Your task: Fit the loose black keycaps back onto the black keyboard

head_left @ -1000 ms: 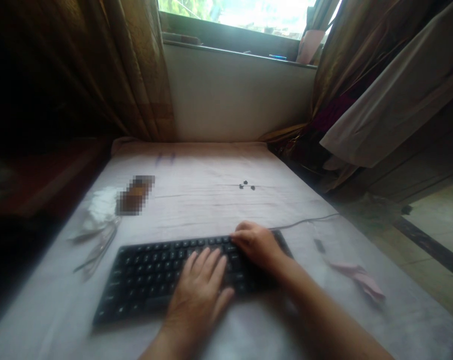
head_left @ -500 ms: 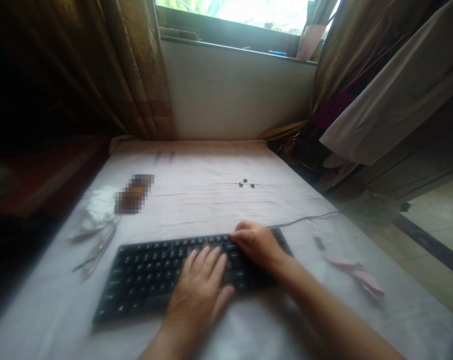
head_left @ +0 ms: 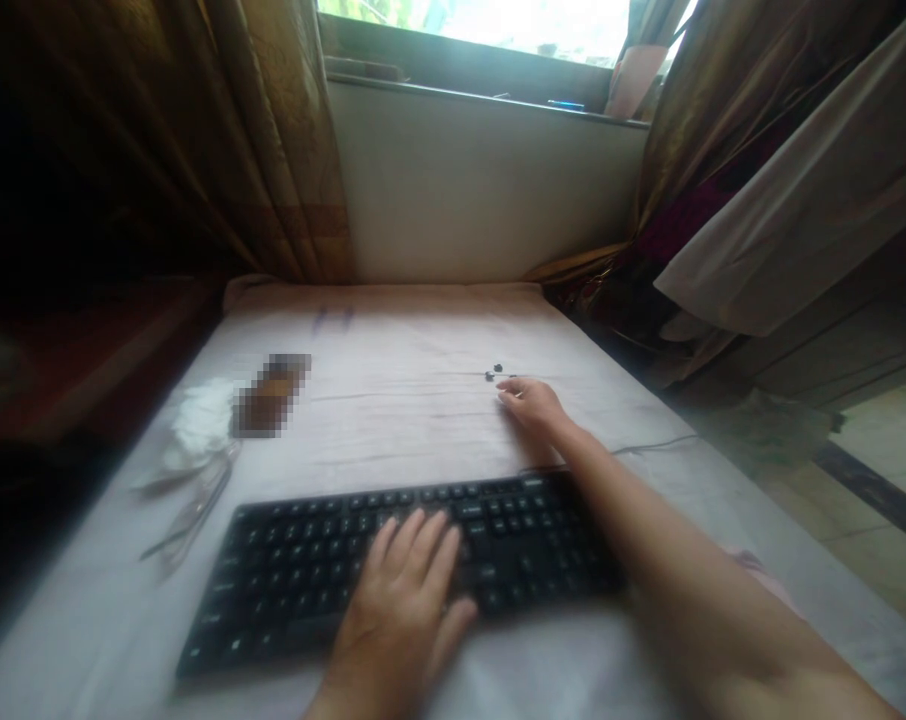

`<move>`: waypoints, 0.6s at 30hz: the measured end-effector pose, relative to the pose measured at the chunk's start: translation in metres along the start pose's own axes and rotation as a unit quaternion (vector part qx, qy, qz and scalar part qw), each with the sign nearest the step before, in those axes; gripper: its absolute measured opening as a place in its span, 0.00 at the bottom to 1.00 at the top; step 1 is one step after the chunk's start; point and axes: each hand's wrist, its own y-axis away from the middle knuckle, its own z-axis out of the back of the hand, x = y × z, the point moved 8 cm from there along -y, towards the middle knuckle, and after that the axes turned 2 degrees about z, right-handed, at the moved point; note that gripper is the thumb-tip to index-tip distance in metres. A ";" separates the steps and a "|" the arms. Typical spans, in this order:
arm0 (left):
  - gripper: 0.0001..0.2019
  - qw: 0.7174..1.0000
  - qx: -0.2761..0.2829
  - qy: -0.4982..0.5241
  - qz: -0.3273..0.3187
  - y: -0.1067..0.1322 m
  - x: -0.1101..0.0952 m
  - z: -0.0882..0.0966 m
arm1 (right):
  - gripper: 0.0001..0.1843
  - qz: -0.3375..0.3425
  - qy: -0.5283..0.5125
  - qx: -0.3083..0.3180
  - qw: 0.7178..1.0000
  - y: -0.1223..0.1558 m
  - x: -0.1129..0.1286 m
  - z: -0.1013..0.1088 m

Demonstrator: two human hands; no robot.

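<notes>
A black keyboard (head_left: 303, 560) lies at a slight slant on the light cloth. My left hand (head_left: 404, 590) rests flat on its middle keys, fingers stretched out and thumb apart. Over the keyboard's right end reaches my right arm. Beyond the keyboard, my right hand (head_left: 532, 402) is low over the cloth with its fingers drawn together; what they hold, if anything, is hidden. Right by its fingertips sit a few small dark pieces (head_left: 498, 368), too small to name, one partly covered by the hand.
At the left lie a crumpled white item (head_left: 202, 415), a blurred-out brown item (head_left: 273, 395) and a thin dark stick-like thing (head_left: 217, 480). A cable (head_left: 655, 443) runs off the right edge. A pink cloth (head_left: 753, 568) is partly behind my arm. Curtains (head_left: 288, 150) flank the window.
My right hand has left the keyboard's top edge and moved forward to the small dark pieces. My left hand stays on the keys. The view has shifted slightly.
</notes>
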 end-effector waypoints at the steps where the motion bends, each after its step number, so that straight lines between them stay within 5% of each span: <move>1: 0.22 1.000 0.001 -0.002 -0.003 0.000 0.000 0.000 | 0.16 -0.011 0.004 -0.005 1.000 -0.007 -0.001 -0.003; 6: 0.22 1.000 -0.001 -0.003 -0.013 0.000 0.000 -0.001 | 0.23 -0.043 0.024 -0.016 0.999 -0.032 -0.002 -0.014; 18: 0.22 1.000 0.002 0.000 -0.019 -0.003 0.000 0.001 | 0.15 -0.069 0.040 -0.031 0.996 -0.040 -0.004 -0.019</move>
